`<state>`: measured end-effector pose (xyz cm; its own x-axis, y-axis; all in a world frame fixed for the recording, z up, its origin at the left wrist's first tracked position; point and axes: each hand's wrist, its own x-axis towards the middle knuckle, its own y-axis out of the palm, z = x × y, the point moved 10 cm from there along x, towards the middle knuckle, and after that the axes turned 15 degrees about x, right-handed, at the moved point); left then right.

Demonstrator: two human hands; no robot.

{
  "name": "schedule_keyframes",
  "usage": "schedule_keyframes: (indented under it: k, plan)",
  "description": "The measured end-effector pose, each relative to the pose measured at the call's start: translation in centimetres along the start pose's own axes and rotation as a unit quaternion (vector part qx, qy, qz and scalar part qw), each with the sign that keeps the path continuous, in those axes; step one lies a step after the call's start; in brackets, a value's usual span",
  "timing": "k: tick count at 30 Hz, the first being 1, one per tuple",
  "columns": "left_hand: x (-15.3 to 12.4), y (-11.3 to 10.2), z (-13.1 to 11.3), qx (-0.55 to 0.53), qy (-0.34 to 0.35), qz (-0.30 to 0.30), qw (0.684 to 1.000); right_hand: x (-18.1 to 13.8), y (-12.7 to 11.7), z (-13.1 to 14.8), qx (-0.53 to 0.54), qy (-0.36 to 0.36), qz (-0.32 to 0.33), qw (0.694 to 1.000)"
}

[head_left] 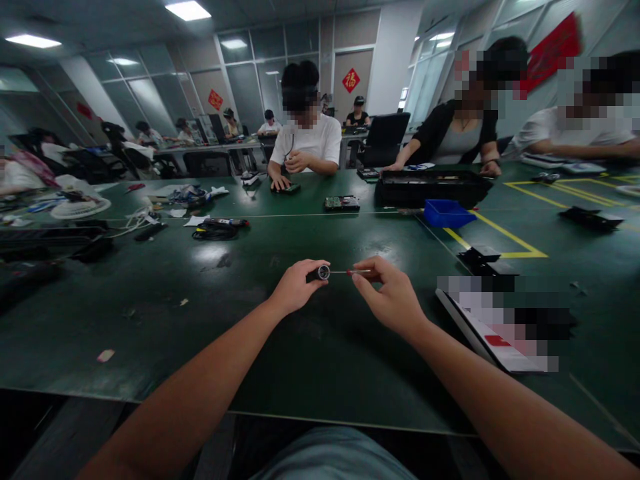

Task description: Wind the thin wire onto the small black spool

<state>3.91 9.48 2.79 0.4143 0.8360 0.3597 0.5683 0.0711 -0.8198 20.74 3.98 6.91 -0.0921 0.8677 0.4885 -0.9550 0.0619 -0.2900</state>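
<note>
My left hand [294, 288] is closed around a short black cylinder [320, 273] that looks like a flashlight. Its round, silver-rimmed end faces me. From the other side my right hand [393, 297] pinches a slim screwdriver [349, 272] with a red part near the fingertips. The thin metal shaft lies level and points left at the cylinder's side. Whether its tip touches the cylinder or sits in it, I cannot tell. Both hands are above the green table [325, 373], close to its near edge.
A white-edged panel [493, 333], partly blurred out, lies to the right of my right forearm. Farther off are a blue bin [447, 213], a long black housing [433, 189], a circuit-board device [342, 203] and a coiled black cable [217, 230]. Several people sit across the table.
</note>
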Motion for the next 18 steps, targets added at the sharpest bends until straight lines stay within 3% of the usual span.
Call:
schedule_keyframes:
  k: [4,9,13,18]
  plan:
    - [-0.1,0.0,0.0,-0.003,0.003,0.000,1.000,0.0,0.9,-0.5,0.007,0.028,0.043,0.999]
    - [-0.1,-0.1,0.1,-0.004,-0.003,-0.002,1.000,-0.1,0.7,-1.6,-0.012,0.087,0.038,0.995]
    - [-0.1,0.0,-0.1,-0.003,0.003,0.006,1.000,0.0,0.2,-1.6,-0.035,0.083,0.010,0.996]
    - [-0.1,-0.1,-0.1,-0.004,-0.003,0.001,1.000,0.0,0.8,-1.3,-0.003,0.066,0.036,0.997]
